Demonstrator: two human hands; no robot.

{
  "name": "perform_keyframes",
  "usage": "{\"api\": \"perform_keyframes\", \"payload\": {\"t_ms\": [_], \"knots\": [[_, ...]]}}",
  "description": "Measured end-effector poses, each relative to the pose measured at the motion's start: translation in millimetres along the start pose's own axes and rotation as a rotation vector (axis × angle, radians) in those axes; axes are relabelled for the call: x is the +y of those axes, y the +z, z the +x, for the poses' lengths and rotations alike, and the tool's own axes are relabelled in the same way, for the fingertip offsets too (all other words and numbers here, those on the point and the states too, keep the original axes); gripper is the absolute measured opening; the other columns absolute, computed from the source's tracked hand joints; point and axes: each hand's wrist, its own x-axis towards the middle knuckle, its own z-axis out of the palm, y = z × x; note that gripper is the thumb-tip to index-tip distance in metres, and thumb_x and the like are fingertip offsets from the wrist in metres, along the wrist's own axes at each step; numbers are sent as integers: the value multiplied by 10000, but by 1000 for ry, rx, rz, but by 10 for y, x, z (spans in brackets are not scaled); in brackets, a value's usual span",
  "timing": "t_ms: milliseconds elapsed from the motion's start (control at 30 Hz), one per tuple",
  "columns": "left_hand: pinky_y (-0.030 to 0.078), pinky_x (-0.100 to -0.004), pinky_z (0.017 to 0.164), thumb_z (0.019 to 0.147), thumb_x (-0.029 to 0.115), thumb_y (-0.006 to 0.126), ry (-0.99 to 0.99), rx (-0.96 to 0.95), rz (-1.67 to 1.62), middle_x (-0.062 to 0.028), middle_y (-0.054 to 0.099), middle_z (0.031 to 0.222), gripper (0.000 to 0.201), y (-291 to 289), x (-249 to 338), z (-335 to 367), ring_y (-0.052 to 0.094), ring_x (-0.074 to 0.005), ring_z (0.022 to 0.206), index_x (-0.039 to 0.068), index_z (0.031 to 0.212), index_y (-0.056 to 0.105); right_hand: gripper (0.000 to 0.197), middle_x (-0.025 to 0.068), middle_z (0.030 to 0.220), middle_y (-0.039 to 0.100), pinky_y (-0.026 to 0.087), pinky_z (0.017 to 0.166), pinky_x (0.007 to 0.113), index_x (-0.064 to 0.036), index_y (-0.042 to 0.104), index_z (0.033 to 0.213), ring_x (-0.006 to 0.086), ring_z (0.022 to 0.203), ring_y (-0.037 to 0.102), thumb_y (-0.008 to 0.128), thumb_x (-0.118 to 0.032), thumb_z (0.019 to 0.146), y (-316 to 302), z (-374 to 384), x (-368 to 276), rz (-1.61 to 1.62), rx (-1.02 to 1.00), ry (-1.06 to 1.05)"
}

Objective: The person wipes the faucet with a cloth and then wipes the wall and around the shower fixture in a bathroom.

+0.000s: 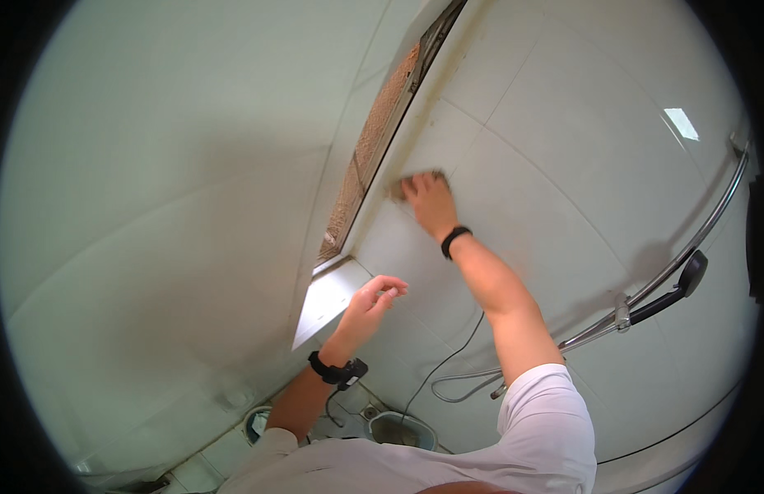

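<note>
High on the white tiled wall (547,206), my right hand (432,204) presses a brownish cloth or scrubbing pad (398,190) against the tiles. Its fingers lie over the pad, which is slightly blurred, so I cannot tell its exact kind. Just left of it runs the yellow-stained edge of the window frame (382,173). My left hand (372,305) hangs lower, in front of the window's bottom corner. Its fingers are loosely bent, the thumb a little apart, with nothing visible between them.
A chrome shower rail (722,210) with a black hand shower (692,273) and a looped hose (456,398) is at the right. Below are a basin (396,431) and a bucket (257,423). The white window sill (326,299) juts out beside my left hand.
</note>
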Motion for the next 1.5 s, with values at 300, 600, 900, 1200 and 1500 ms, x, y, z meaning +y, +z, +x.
{"api": "perform_keyframes", "payload": {"t_ms": [300, 600, 900, 1200, 1500], "knots": [[506, -287, 847, 1044, 147, 485, -134, 32, 83, -36, 692, 1088, 215, -132, -282, -79, 636, -131, 1039, 47, 1159, 637, 175, 102, 934, 613, 476, 788, 447, -124, 729, 995, 314, 904, 589, 578, -165, 918, -977, 1206, 1731, -202, 278, 433], [491, -276, 805, 1023, 124, 484, -222, 130, -107, -7, 679, 1034, 191, -309, -765, -319, 616, -110, 964, 60, 1089, 652, 343, 101, 1107, 628, 479, 875, 431, -106, 645, 1228, 292, 1084, 580, 526, -128, 907, 317, -568, -613, 52, -198, 139], [499, -275, 811, 1031, 143, 474, -334, 108, 90, -3, 681, 1070, 213, -448, -816, -444, 620, -109, 989, 59, 1133, 640, 181, 141, 968, 677, 511, 722, 481, -45, 665, 961, 331, 875, 647, 529, -164, 963, -200, -145, 185, 255, -56, 429], [497, -295, 851, 1029, 185, 481, -473, 196, -203, -61, 665, 1172, 238, -416, -936, -486, 622, -145, 1061, 81, 1194, 617, 221, 91, 1034, 659, 502, 709, 435, -76, 665, 1102, 281, 921, 634, 531, -150, 942, 442, -271, -526, 63, -51, 342], [495, -290, 853, 1035, 184, 477, -537, 207, -209, -56, 672, 1160, 231, -553, -1202, -853, 632, -145, 1048, 81, 1183, 622, 246, 41, 1130, 615, 429, 935, 319, -62, 700, 1063, 200, 1123, 543, 580, -126, 858, 1004, -1724, -1637, 336, -362, -67]]}}
